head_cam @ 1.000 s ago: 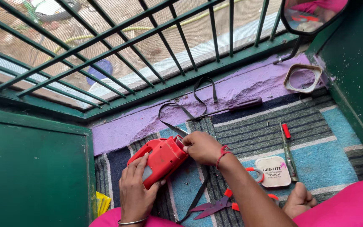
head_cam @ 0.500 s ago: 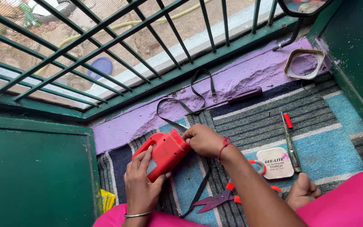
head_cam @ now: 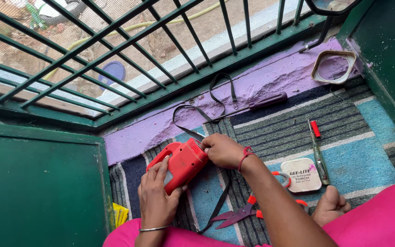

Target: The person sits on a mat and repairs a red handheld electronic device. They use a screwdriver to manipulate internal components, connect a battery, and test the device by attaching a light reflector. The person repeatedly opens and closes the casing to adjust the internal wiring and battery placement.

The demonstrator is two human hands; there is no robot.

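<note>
Gripping the red torch [head_cam: 183,163], both hands [head_cam: 188,174] stay closed, hiding its front end.

The torch body [head_cam: 181,163] sits on the rug [head_cam: 357,155] near its left edge, between the left hand [head_cam: 155,196] and the right hand [head_cam: 222,150]. Scissors [head_cam: 243,212] lie nearer the person. A small screwdriver [head_cam: 317,148] lies right of a flat plate [head_cam: 301,174]. A long screwdriver [head_cam: 261,101] rests at the rug's far edge, with a frame [head_cam: 316,73] towards the far right corner.
</note>
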